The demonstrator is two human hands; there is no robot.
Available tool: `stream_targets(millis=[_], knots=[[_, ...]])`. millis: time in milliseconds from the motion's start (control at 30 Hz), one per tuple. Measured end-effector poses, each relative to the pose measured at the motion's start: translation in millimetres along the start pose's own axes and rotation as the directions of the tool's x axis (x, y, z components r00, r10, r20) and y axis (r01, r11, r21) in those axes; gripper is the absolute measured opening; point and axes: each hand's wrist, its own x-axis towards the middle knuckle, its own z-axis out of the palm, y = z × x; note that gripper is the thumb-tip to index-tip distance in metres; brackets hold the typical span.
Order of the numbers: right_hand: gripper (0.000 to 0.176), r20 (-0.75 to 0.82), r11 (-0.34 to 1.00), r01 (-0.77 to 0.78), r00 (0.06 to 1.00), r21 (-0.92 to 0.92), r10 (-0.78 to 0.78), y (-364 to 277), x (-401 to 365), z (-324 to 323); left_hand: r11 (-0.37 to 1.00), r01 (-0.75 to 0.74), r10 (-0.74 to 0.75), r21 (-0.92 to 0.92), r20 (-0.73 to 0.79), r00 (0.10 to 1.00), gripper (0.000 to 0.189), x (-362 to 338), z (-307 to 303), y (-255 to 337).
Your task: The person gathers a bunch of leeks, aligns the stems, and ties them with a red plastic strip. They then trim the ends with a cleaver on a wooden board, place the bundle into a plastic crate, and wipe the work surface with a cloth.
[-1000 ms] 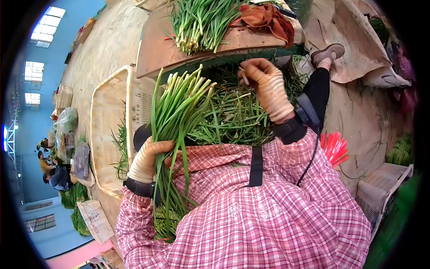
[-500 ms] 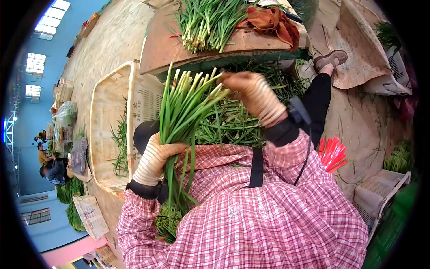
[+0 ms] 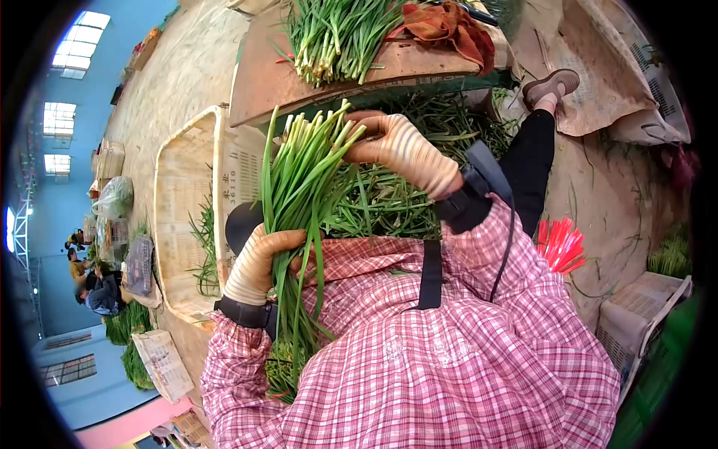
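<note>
My left hand point(image 3: 260, 262), in a striped glove with bare-looking fingertips, is wrapped round the middle of a bunch of garlic chives point(image 3: 301, 176). The bunch stands nearly upright, its pale cut ends at the top and its long green leaves hanging down over my lap. My right hand point(image 3: 396, 148), gloved the same way, is at the upper right of the bunch with curled fingers closed on the pale stem ends. Behind it lies a heap of loose green leaves point(image 3: 385, 206). Another bundle of chives point(image 3: 333, 41) rests on the brown board point(image 3: 258, 82) ahead.
A cream plastic crate point(image 3: 159, 194) stands at my left with some leaves inside. An orange-brown cloth point(image 3: 452, 34) lies on the board. Red strips point(image 3: 559, 245) hang at my right side, near a grey crate point(image 3: 636, 310). People point(image 3: 101, 288) sit far left.
My right hand has shifted slightly left and down, closer against the stem ends, and its fingers have curled in. My left hand keeps its grip, and the stems are closer together.
</note>
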Motion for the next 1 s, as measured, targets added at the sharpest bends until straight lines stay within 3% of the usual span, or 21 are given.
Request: stream_targets(millis=[33,133,167,200,233,267,333,400,433,467,533,600,667,767,800,867,933,1000], knots=[[0.026,0.011,0.998,-0.004,1.0,0.056,0.003,-2,-3,0,1.0,0.008,-0.008,-0.002,0.009,1.0,0.035,0,1,1],[0.024,-0.236,0.912,-0.052,0.958,0.407,0.16,10,-7,5,1.0,-0.011,0.011,0.014,0.008,1.0,0.034,1,-1,-3],[0.023,-0.322,0.897,0.01,0.935,0.443,0.149,12,-4,-2,1.0,-0.016,0.016,-0.021,-0.002,1.0,0.034,0,0,-3],[0.028,-0.405,0.928,0.078,0.91,0.364,0.083,14,-6,-17,0.998,-0.021,0.021,-0.056,-0.013,1.0,0.033,-4,2,-2],[0.032,-0.453,0.997,0.004,0.891,0.073,0.03,19,-9,-37,0.996,-0.027,0.025,-0.091,-0.024,0.999,0.033,-6,3,-2],[0.036,-0.48,0.971,-0.082,0.876,-0.224,-0.037,24,-13,-53,0.995,-0.038,0.035,-0.091,-0.03,0.999,0.032,-7,2,-3],[0.046,-0.378,0.982,-0.144,0.922,-0.12,0.089,17,-24,-43,0.993,-0.065,0.062,-0.095,-0.035,0.997,0.032,-5,-1,-5],[0.056,-0.248,0.988,-0.087,0.962,0.124,0.116,17,-28,-8,0.998,-0.027,0.027,-0.053,-0.009,1.0,0.029,-3,1,-3],[0.054,-0.095,0.96,-0.174,0.975,0.222,0.199,24,-25,0,1.0,-0.018,0.019,-0.011,0.008,1.0,0.028,-2,4,-1],[0.044,-0.063,0.917,-0.139,0.983,0.375,0.175,29,-24,10,0.999,-0.019,0.018,0.031,0.018,1.0,0.027,-2,5,2],[0.032,-0.224,0.861,0.051,0.972,0.506,0.074,30,-15,7,0.997,-0.032,0.03,0.066,0.04,0.999,0.022,-3,7,0],[0.021,-0.427,0.834,0.181,0.902,0.521,0.072,35,-13,-29,0.991,-0.011,0.004,0.136,0.047,0.999,0.024,-10,10,6],[0.023,-0.594,0.947,0.135,0.801,0.291,0.068,20,-21,-63,0.981,-0.101,0.1,0.166,0.016,0.995,0.026,-8,14,-1],[0.036,-0.379,0.952,0.175,0.887,-0.25,-0.263,-46,-28,-42,0.963,-0.17,0.162,0.207,0.057,0.985,0.031,-5,19,-1],[0.045,-0.288,0.956,0.162,0.929,-0.245,-0.232,-57,-25,-30,0.958,-0.182,0.166,0.223,0.087,0.982,0.032,-5,20,0],[0.054,-0.102,0.884,0.189,0.962,-0.427,-0.254,-56,-10,-21,0.939,-0.201,0.177,0.281,0.109,0.978,0.037,-3,23,1],[0.062,-0.015,0.93,0.174,0.982,-0.323,-0.189,-55,-1,-7,0.909,-0.232,0.202,0.345,0.121,0.972,0.04,-1,24,-2],[0.063,0.075,0.864,0.288,0.956,-0.412,-0.283,-50,10,-4,0.889,-0.231,0.192,0.397,0.136,0.972,0.042,1,24,-3]])
